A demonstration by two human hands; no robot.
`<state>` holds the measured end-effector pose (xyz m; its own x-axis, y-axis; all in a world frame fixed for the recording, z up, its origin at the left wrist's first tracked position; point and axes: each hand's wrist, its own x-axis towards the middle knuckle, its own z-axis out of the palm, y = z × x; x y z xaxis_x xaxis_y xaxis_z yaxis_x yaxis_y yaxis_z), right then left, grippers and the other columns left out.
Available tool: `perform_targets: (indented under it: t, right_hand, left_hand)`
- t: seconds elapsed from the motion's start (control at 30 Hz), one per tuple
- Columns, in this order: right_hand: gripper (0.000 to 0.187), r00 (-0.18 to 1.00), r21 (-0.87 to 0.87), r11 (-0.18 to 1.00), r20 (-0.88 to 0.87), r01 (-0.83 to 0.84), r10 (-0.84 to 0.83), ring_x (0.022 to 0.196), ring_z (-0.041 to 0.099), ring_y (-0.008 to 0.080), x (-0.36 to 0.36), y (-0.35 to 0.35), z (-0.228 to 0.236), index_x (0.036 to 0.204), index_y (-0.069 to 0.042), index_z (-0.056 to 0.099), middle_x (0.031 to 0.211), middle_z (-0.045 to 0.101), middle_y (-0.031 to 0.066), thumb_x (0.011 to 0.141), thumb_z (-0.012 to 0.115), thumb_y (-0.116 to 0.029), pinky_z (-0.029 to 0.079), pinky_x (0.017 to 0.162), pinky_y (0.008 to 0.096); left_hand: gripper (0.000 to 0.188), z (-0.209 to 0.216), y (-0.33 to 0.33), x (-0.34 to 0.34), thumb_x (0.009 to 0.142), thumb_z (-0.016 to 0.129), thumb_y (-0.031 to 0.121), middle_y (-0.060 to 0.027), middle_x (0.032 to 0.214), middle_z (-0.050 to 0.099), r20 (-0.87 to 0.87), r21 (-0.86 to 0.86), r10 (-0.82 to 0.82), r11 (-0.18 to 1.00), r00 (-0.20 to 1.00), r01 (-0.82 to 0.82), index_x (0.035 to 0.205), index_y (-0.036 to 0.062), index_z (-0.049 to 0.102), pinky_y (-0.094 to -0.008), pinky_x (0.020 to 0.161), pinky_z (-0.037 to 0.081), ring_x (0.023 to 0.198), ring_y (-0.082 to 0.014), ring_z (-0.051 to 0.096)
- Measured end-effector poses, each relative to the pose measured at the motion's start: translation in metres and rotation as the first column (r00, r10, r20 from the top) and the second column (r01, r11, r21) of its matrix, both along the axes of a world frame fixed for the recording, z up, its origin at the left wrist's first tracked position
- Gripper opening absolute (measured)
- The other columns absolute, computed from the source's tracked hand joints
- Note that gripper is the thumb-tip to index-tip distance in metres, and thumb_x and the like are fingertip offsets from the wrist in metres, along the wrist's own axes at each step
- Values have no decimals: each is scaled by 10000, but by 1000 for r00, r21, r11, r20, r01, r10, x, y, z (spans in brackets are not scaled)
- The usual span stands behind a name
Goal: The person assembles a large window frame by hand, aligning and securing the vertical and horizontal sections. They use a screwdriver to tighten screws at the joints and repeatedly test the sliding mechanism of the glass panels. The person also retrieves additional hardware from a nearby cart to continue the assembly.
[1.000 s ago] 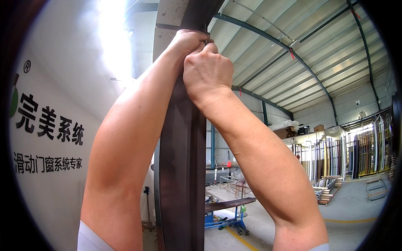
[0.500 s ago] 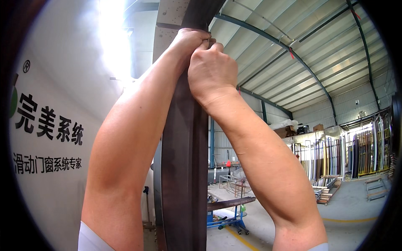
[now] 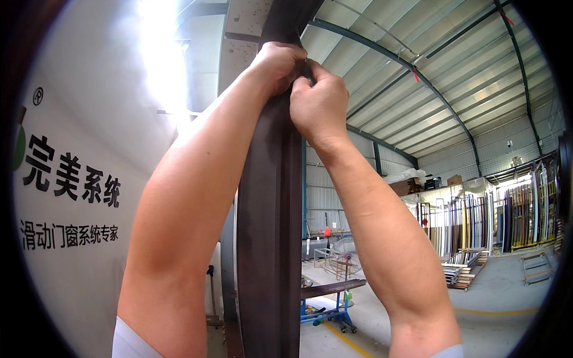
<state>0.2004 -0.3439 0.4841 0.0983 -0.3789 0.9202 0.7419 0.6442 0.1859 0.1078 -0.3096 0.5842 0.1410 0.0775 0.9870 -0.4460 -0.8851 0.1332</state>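
Observation:
Both my arms reach up to the top of a tall dark brown metal frame post (image 3: 271,215). My left hand (image 3: 279,64) is closed, its fingertips pressed together at the upper corner, where the post meets a dark crosspiece (image 3: 289,21). Just to the right and slightly lower is my right hand (image 3: 323,106), its thumb and forefinger pinched at the post's right edge. A small dark bit shows between those fingers, too little to name. The backs of my hands hide what the left fingertips grip.
A white panel (image 3: 71,262) with dark lettering stands on the left. Behind the post is a blue wheeled cart (image 3: 337,313) carrying a dark profile (image 3: 334,289). Racks of long profiles (image 3: 525,212) line the right side. Slatted pallets (image 3: 464,268) lie on the grey floor.
My right hand has shifted to the right and slightly down, coming apart from the left. A dark bit now shows between its thumb and forefinger. The left hand has barely moved.

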Motion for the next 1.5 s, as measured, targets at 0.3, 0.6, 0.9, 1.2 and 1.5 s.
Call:
perform_targets:
  t: [0.3, 0.6, 0.9, 1.2, 1.5]
  right_hand:
    - [461, 925, -59, 924, -16, -379, 379, 996, 711, 375, 0, 11, 7, 1303, -14, 658, 1064, 721, 264, 884, 491, -114, 534, 926, 413]
    - [462, 885, -140, 876, -134, -462, 446, 1032, 661, 413, -17, -7, -25, 1199, 149, 505, 1093, 643, 324, 865, 617, -149, 506, 928, 412]
    - [193, 894, -83, 905, -215, -417, 393, 940, 681, 405, -15, 6, -44, 1035, 57, 546, 1003, 658, 280, 890, 632, -37, 516, 844, 446]
    - [299, 983, 318, 932, -101, 176, -152, 841, 634, 391, 2, 18, -40, 1092, -47, 624, 962, 585, 191, 813, 610, 58, 522, 696, 463]
    - [91, 978, 267, 941, -32, 209, -208, 738, 657, 430, -5, 4, -42, 951, 9, 604, 859, 641, 239, 927, 602, -79, 532, 653, 491]
  left_hand:
    - [95, 1, -1, 3, 851, 701, 8, -110, 702, 608, 102, -44, -85, 995, 991, 90, 776, -40, 668, -366, 485, 429, 560, -200, 559]
    - [128, 0, -11, -3, 909, 652, 24, -167, 886, 678, 28, -165, -146, 975, 989, 149, 953, -93, 680, -387, 733, 559, 766, -259, 667]
    - [96, 4, -5, 9, 913, 614, -46, -196, 827, 630, 106, -136, -175, 973, 979, 189, 940, -137, 625, -411, 720, 577, 736, -294, 645]
    - [146, 3, 0, 9, 965, 599, 34, -173, 843, 644, 51, -109, -181, 976, 982, 186, 949, -108, 631, -386, 720, 559, 760, -268, 649]
    - [215, -7, 3, 5, 1015, 530, 103, -161, 873, 662, -60, -119, -277, 956, 959, 268, 999, -85, 632, -386, 755, 569, 786, -269, 658]
